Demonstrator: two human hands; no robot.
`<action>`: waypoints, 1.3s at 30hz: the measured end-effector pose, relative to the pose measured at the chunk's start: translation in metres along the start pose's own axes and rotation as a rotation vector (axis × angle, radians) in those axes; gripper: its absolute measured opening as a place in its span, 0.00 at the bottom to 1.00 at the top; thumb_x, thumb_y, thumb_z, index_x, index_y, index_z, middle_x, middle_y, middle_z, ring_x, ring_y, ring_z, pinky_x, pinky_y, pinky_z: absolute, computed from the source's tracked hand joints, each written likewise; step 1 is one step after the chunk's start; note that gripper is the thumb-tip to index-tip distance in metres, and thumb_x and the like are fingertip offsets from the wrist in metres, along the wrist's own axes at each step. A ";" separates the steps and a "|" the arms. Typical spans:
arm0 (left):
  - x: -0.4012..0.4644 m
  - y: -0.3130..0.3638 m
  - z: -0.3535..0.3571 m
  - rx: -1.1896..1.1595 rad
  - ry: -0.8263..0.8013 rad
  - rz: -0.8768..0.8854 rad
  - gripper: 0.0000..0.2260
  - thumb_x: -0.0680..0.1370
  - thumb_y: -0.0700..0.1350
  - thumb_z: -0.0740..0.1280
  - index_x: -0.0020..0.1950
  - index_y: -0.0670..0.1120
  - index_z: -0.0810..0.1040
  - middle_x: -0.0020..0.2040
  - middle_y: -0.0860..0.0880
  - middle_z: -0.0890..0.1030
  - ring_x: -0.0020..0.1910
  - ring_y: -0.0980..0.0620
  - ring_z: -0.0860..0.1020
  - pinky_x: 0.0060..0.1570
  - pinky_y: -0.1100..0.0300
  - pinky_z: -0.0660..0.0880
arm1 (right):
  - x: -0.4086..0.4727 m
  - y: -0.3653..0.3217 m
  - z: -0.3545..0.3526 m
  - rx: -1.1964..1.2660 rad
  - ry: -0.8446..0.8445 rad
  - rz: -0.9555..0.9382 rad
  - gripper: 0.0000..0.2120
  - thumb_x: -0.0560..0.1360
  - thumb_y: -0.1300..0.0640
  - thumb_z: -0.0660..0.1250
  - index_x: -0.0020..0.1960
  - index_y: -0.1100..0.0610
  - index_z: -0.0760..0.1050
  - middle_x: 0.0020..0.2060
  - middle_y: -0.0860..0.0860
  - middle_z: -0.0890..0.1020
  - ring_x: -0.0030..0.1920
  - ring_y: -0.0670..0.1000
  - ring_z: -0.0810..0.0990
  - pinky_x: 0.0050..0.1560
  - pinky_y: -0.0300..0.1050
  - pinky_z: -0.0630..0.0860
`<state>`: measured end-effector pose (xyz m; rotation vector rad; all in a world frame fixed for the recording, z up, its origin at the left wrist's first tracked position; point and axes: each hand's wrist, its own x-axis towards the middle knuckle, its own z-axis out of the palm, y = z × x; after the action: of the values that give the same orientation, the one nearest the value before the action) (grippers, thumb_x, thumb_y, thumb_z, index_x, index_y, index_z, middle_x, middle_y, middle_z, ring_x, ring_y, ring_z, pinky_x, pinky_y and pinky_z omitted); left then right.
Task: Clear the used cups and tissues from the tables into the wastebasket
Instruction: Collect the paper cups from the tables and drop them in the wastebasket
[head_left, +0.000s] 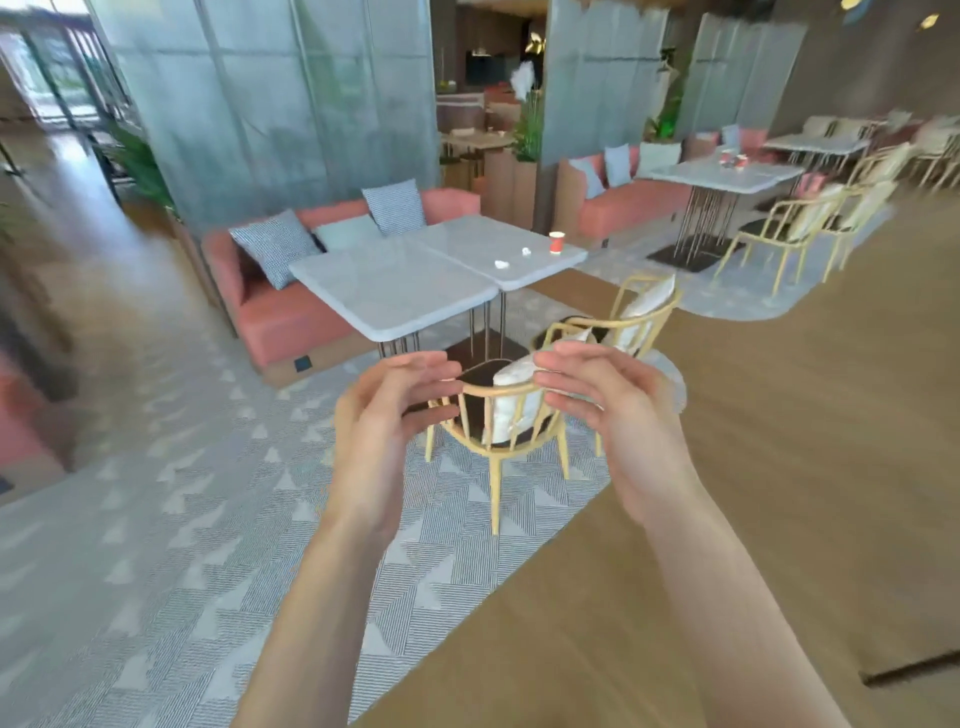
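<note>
Ahead of you: a patterned grey woven rug (171, 519) on wood-plank flooring, a coral upholstered sofa (280, 317) behind two pale stone-look tables (395, 291) pushed edge to edge. Curved light-wood chair (498, 415) nearest you, white cushion on it. On the right-hand table, near its far corner: red paper cup (556, 242), upright; two crumpled white tissues (502, 264) lie apart beside it. Your left hand (384, 415) and right hand (613, 410) float empty, fingers loosely spread, palms facing.

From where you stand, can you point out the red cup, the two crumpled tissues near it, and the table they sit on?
red cup (556, 242): head view, middle of its side.
crumpled tissues (501, 264): head view, on the nearer one.
table (467, 239): head view, bare top.
</note>
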<state>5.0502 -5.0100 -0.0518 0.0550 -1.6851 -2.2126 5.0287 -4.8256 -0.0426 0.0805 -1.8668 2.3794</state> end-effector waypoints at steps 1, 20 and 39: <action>0.017 -0.013 0.018 -0.002 0.003 -0.009 0.15 0.72 0.46 0.65 0.53 0.39 0.83 0.50 0.40 0.87 0.53 0.41 0.84 0.55 0.48 0.82 | 0.021 0.005 -0.012 -0.004 0.000 0.007 0.09 0.80 0.63 0.66 0.57 0.62 0.82 0.50 0.54 0.88 0.53 0.52 0.87 0.60 0.49 0.82; 0.247 -0.249 0.560 -0.068 -0.712 -0.272 0.11 0.76 0.45 0.65 0.51 0.41 0.83 0.49 0.42 0.87 0.52 0.43 0.85 0.50 0.52 0.82 | 0.314 -0.035 -0.456 -0.049 0.799 -0.110 0.10 0.82 0.64 0.62 0.53 0.60 0.82 0.50 0.57 0.87 0.55 0.59 0.85 0.55 0.49 0.82; 0.359 -0.422 1.055 -0.187 -1.077 -0.369 0.10 0.80 0.44 0.64 0.53 0.41 0.83 0.52 0.40 0.86 0.52 0.43 0.84 0.55 0.45 0.81 | 0.536 -0.109 -0.862 -0.075 1.222 -0.243 0.08 0.81 0.63 0.64 0.56 0.62 0.82 0.50 0.57 0.88 0.55 0.58 0.86 0.59 0.51 0.81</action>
<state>4.3486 -4.0466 -0.0780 -1.1441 -2.0155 -2.9175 4.5360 -3.9324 -0.0834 -0.8736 -1.1939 1.5164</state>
